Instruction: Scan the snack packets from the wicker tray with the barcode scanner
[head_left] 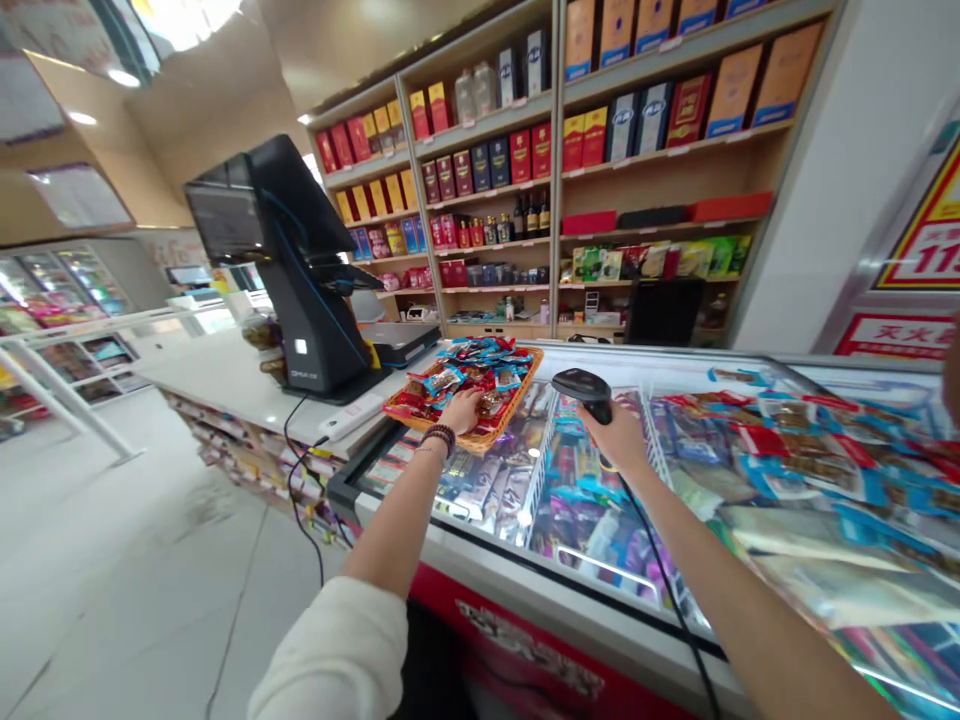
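My right hand (619, 437) is wrapped round the handle of a black barcode scanner (581, 385), held above the glass-topped freezer (427, 525). A cable hangs from the scanner's grip past my forearm. My left hand (460, 412), with a dark beaded bracelet (439, 434) at the wrist, reaches into a shallow orange woven basket (517, 405). Its fingers are bent on a small snack packet (491, 402) in the heap of red and blue packets (480, 360); the fingertips are partly hidden.
More red and blue snack packets (806, 440) lie on the freezer glass at the right. A black checkout terminal (311, 290) stands on the white counter (195, 365), beside a white power strip (352, 415). Shelves of boxed goods (480, 165) line the back wall.
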